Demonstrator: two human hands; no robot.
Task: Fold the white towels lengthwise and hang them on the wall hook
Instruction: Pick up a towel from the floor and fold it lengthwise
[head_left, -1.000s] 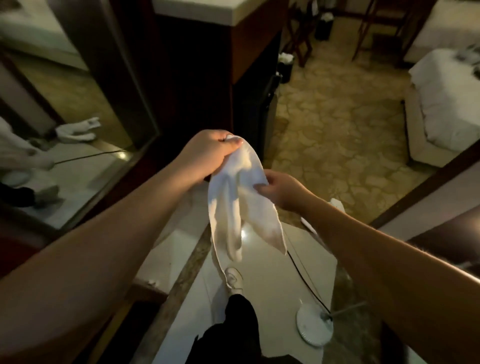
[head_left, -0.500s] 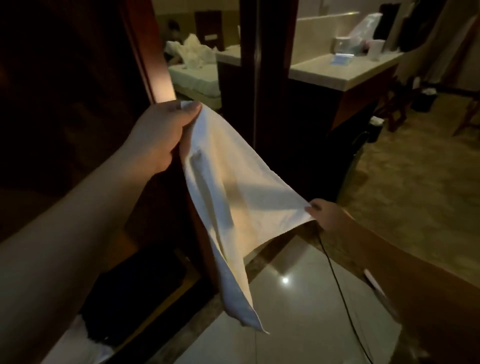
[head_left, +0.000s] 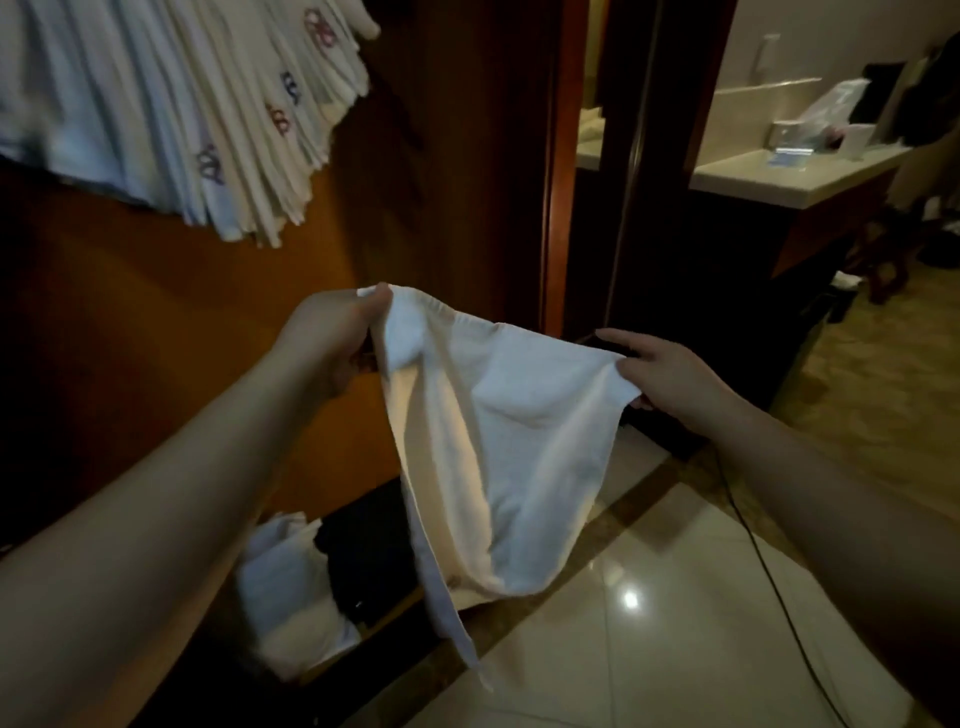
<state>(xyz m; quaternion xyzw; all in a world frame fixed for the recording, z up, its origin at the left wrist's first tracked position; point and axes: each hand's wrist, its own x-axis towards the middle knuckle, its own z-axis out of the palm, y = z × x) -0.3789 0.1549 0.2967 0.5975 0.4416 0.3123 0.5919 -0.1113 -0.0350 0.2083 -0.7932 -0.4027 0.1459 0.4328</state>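
Note:
A white towel (head_left: 498, 441) hangs stretched between both my hands in the middle of the view, sagging into a pouch with one thin corner trailing down toward the floor. My left hand (head_left: 332, 338) pinches its upper left corner. My right hand (head_left: 670, 379) grips the right corner with thumb and fingers, the other fingers spread. At the upper left, several white towels with embroidered marks (head_left: 171, 104) hang in a bunch against the wooden wall (head_left: 156, 312); the hook itself is hidden.
A heap of white and dark cloth (head_left: 301, 587) lies at the foot of the wall. A dark wooden door frame (head_left: 561, 156) stands behind the towel. A counter (head_left: 789, 182) with small items is at the right. A black cable (head_left: 769, 571) crosses the glossy tiled floor.
My view has swung up and left, bringing the hanging towels into sight. The towel went from bunched in both hands to spread out, and my right hand rose level with the left.

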